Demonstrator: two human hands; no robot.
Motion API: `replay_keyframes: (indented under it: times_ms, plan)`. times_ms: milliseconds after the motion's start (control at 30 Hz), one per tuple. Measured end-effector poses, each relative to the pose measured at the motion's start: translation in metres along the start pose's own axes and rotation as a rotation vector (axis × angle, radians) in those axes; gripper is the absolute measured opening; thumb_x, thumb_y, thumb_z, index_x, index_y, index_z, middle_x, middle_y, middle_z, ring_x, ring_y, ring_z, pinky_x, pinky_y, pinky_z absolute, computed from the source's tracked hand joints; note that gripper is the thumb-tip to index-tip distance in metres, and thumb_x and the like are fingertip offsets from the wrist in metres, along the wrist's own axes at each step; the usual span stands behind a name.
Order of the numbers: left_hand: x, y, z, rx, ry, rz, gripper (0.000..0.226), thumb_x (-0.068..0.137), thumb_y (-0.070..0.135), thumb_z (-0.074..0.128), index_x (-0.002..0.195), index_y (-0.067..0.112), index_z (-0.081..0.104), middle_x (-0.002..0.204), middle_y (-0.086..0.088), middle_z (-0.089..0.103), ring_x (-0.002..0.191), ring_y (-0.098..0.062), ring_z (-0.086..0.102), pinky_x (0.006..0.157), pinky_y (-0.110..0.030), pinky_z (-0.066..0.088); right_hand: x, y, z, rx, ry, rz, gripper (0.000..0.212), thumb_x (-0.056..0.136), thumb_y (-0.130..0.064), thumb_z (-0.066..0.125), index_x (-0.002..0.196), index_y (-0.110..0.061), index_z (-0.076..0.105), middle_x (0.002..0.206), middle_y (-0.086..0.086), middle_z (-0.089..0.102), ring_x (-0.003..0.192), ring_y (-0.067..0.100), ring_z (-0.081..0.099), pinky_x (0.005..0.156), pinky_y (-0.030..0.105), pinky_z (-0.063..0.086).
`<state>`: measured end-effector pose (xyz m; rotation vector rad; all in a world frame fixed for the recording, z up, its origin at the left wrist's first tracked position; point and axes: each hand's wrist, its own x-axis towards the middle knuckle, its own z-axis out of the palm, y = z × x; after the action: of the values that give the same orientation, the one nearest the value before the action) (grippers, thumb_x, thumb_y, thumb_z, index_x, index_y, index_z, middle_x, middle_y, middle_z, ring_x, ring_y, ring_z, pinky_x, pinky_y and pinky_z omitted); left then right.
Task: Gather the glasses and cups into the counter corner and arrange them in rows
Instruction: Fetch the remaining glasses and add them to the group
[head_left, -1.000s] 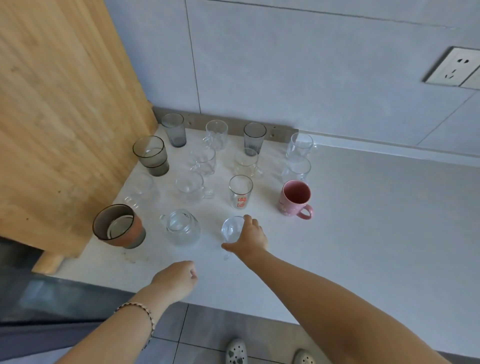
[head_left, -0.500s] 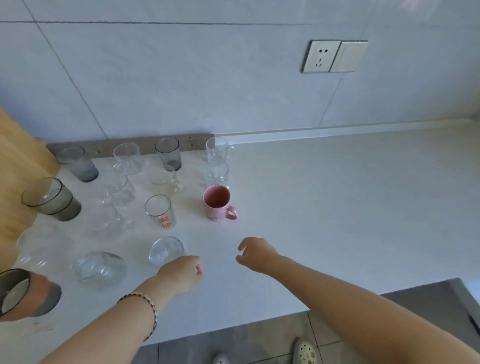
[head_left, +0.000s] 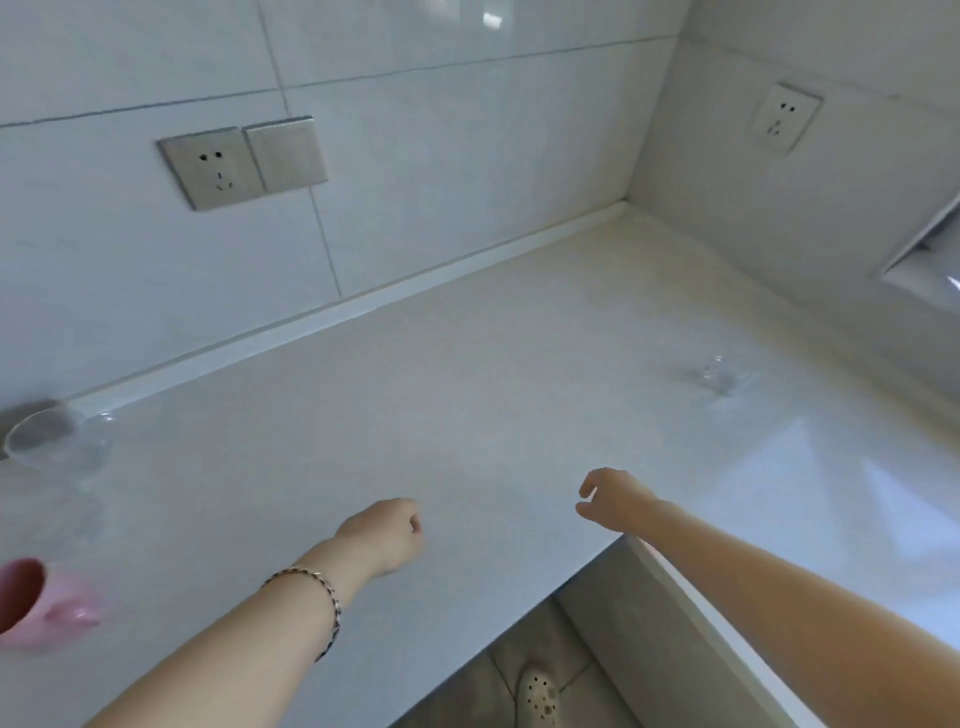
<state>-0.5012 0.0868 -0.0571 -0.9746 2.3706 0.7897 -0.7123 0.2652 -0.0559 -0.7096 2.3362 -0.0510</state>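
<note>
The picture is blurred by head motion. A pink mug (head_left: 36, 605) shows at the lower left edge, and a clear glass (head_left: 52, 441) stands by the wall at the left edge. Far to the right a single clear glass (head_left: 719, 376) stands alone on the white counter (head_left: 441, 415). My left hand (head_left: 384, 535), with a bracelet on its wrist, hovers over the counter with fingers curled and nothing in it. My right hand (head_left: 610, 499) hangs over the counter's front edge, fingers loosely apart, holding nothing.
The counter turns an inner corner at the right, under tiled walls. A double socket plate (head_left: 244, 161) sits on the back wall and another socket (head_left: 784, 117) on the right wall. A metal-framed recess (head_left: 924, 260) is at the far right. Floor and a shoe (head_left: 540, 696) show below.
The view has swung right, away from the rows of glasses. My right hand has let go of the small clear glass and moved right; my left hand stays curled and empty.
</note>
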Motion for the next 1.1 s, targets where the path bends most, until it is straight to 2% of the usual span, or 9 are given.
replay_keyframes:
  times_ms: [167, 267, 400, 500, 600, 667, 833, 933, 1100]
  plan:
    - [0.059, 0.109, 0.006, 0.040, -0.036, 0.055, 0.018, 0.093, 0.025, 0.044, 0.103, 0.022, 0.058, 0.121, -0.002, 0.062, 0.112, -0.022, 0.058, 0.096, -0.031, 0.045, 0.050, 0.095, -0.068, 0.140, 0.128, 0.060, 0.044, 0.090, -0.022, 0.055, 0.131, -0.009, 0.048, 0.133, 0.013, 0.050, 0.117, 0.028, 0.054, 0.095, 0.031, 0.044]
    - [0.088, 0.149, 0.008, 0.061, -0.053, 0.065, 0.008, 0.093, 0.025, 0.043, 0.092, 0.026, 0.051, 0.109, 0.001, 0.061, 0.109, -0.023, 0.059, 0.094, -0.031, 0.046, 0.085, 0.134, -0.109, 0.185, 0.273, 0.064, 0.056, 0.089, -0.021, 0.058, 0.139, -0.006, 0.038, 0.140, 0.013, 0.038, 0.123, 0.028, 0.048, 0.102, 0.034, 0.041]
    - [0.122, 0.174, 0.007, 0.094, -0.058, 0.047, 0.007, 0.093, 0.026, 0.042, 0.091, 0.027, 0.048, 0.098, 0.006, 0.055, 0.106, -0.021, 0.060, 0.093, -0.031, 0.047, 0.135, 0.174, -0.155, 0.159, 0.447, 0.130, 0.074, 0.082, -0.025, 0.067, 0.143, -0.007, 0.028, 0.148, 0.015, 0.027, 0.136, 0.033, 0.029, 0.110, 0.039, 0.031]
    - [0.139, 0.181, 0.006, 0.117, -0.061, 0.023, 0.008, 0.093, 0.026, 0.041, 0.091, 0.028, 0.048, 0.098, 0.006, 0.055, 0.106, -0.020, 0.060, 0.093, -0.031, 0.047, 0.168, 0.196, -0.176, 0.116, 0.427, 0.228, 0.093, 0.078, -0.030, 0.072, 0.149, -0.014, 0.014, 0.157, 0.012, 0.011, 0.144, 0.031, 0.016, 0.114, 0.039, 0.024]
    - [0.153, 0.183, 0.005, 0.126, -0.069, 0.006, 0.009, 0.093, 0.027, 0.041, 0.087, 0.029, 0.048, 0.099, 0.005, 0.058, 0.104, -0.020, 0.061, 0.092, -0.032, 0.049, 0.192, 0.211, -0.182, 0.111, 0.349, 0.275, 0.102, 0.076, -0.029, 0.074, 0.151, -0.018, 0.005, 0.158, 0.010, 0.007, 0.144, 0.032, 0.016, 0.113, 0.042, 0.025]
    - [0.159, 0.182, 0.006, 0.121, -0.079, -0.017, 0.009, 0.092, 0.028, 0.042, 0.087, 0.029, 0.049, 0.103, 0.003, 0.062, 0.102, -0.021, 0.063, 0.091, -0.032, 0.049, 0.202, 0.217, -0.180, 0.173, 0.334, 0.257, 0.100, 0.076, -0.023, 0.074, 0.150, -0.016, 0.008, 0.155, 0.010, 0.014, 0.140, 0.035, 0.024, 0.111, 0.042, 0.030]
    - [0.164, 0.178, 0.009, 0.083, -0.096, -0.052, 0.008, 0.093, 0.029, 0.043, 0.088, 0.029, 0.049, 0.104, 0.003, 0.062, 0.101, -0.021, 0.064, 0.091, -0.032, 0.049, 0.207, 0.225, -0.178, 0.318, 0.424, 0.227, 0.089, 0.068, -0.012, 0.080, 0.141, -0.009, 0.029, 0.139, 0.015, 0.033, 0.124, 0.037, 0.045, 0.101, 0.042, 0.045]
    - [0.156, 0.169, 0.011, 0.072, -0.104, -0.070, 0.008, 0.093, 0.028, 0.042, 0.091, 0.028, 0.049, 0.102, 0.004, 0.059, 0.103, -0.020, 0.061, 0.092, -0.032, 0.048, 0.199, 0.211, -0.177, 0.259, 0.413, 0.187, 0.085, 0.066, -0.008, 0.081, 0.136, -0.007, 0.033, 0.135, 0.014, 0.035, 0.123, 0.036, 0.044, 0.096, 0.041, 0.047]
    - [0.125, 0.140, 0.010, 0.001, -0.083, -0.134, 0.009, 0.094, 0.026, 0.041, 0.088, 0.028, 0.046, 0.097, 0.006, 0.052, 0.096, -0.019, 0.056, 0.086, -0.028, 0.044, 0.173, 0.148, -0.151, 0.150, 0.354, -0.006, 0.083, 0.064, -0.010, 0.080, 0.135, -0.011, 0.035, 0.132, 0.011, 0.038, 0.119, 0.034, 0.041, 0.095, 0.038, 0.042]
